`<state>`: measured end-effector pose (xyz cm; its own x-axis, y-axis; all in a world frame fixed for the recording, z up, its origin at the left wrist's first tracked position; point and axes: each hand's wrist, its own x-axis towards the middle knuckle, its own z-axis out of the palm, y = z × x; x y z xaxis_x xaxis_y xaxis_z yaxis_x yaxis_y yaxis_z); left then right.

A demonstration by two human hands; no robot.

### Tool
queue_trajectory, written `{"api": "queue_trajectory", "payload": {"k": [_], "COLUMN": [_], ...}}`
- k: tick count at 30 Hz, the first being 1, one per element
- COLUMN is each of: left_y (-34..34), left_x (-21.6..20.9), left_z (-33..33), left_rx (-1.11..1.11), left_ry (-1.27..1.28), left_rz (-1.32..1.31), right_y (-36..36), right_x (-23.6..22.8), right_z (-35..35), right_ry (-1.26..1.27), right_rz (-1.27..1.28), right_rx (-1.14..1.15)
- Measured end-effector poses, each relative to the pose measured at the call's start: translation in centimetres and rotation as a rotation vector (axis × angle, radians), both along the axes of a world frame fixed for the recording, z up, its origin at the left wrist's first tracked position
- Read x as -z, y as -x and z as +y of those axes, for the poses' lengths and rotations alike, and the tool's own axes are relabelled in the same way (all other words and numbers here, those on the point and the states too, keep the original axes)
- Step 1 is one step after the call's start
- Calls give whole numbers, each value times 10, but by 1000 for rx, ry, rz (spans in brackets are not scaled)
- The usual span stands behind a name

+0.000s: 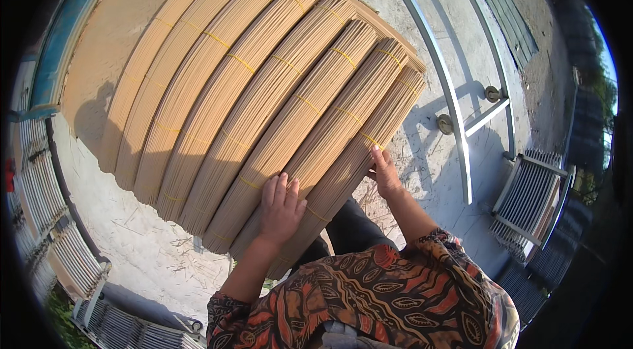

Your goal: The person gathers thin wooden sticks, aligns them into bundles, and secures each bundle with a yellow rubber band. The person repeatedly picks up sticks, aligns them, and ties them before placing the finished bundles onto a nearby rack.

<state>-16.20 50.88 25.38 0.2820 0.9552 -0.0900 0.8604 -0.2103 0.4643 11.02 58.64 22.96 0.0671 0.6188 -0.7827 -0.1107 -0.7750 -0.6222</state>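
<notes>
Several long bundles of thin brown sticks lie side by side on a tan tabletop [142, 9], each tied with thin yellow bands. My left hand [281, 209] rests palm down on the second-closest bundle [330, 139], its fingers stretched across the sticks towards the closest bundle [351, 168]. At the right side of that closest bundle is my right hand [388, 174]. Its thumb and fingertips are pinched together at a yellow band [370, 140] wrapped around the sticks. The other fingers curl under and are partly hidden.
A pale metal frame [432, 39] with caster wheels [445, 125] stands to the right on the concrete floor [422, 171]. Slatted racks [527, 197] stand at the right, with more racks [78, 260] at the lower left. A teal beam [66, 32] borders the tabletop's left side.
</notes>
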Motion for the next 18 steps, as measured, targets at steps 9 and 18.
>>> {"api": "queue_trajectory", "payload": {"k": [9, 18], "left_y": [-29, -25], "left_x": [18, 28], "left_z": [53, 54], "left_rx": [-41, -74], "left_ry": [-98, -57], "left_rz": [57, 157], "right_y": [0, 16], "right_x": [16, 0], "right_z": [31, 51], "right_ry": [-129, -172], "right_rz": [-64, -35], "right_rx": [11, 41]}}
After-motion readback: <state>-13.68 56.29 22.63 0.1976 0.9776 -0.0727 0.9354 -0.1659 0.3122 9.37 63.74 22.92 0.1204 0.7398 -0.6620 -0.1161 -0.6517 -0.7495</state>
